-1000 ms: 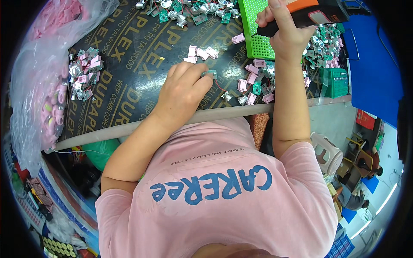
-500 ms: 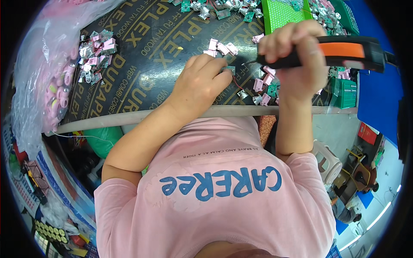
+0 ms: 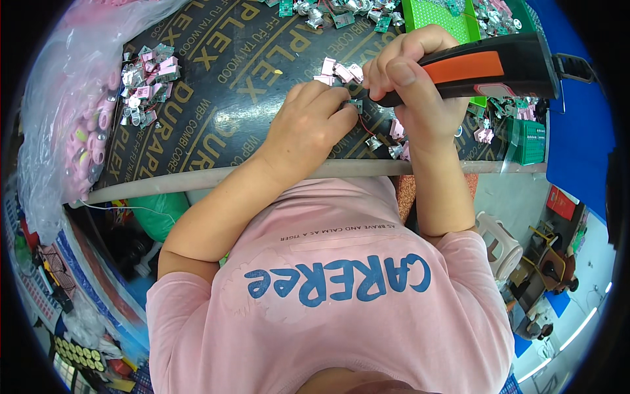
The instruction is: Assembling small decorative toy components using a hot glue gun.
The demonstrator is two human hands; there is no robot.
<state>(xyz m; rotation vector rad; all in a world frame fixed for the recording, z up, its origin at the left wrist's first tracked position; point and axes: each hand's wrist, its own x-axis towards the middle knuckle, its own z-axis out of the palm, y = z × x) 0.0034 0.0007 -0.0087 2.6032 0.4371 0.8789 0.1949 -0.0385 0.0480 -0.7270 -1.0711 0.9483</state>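
Note:
Pinched in the fingers of my left hand [image 3: 307, 125] is a small green circuit board [image 3: 356, 105]. Its red wire runs down to a silver lamp cup [image 3: 373, 142] on the table. My right hand [image 3: 420, 85] is closed around a black and orange electric screwdriver [image 3: 489, 65], which lies nearly level with its tip end at the board. My fingers hide exactly where the tip touches. Beyond the left hand sit several pink plastic parts [image 3: 340, 71]. More pink parts [image 3: 397, 129] lie beneath the right hand.
A pile of pink and silver assemblies [image 3: 149, 79] lies at left, by a clear plastic bag [image 3: 59, 118] of pink pieces. Boards with lamp cups [image 3: 344, 16] spread along the far side. A green tray [image 3: 415, 20] and stacked green boards [image 3: 527, 141] stand at right. The table edge [image 3: 249, 177] is near me.
My right hand has moved left with the screwdriver, bringing its tip end to the circuit board. My left hand stays in nearly the same place, gripping the board.

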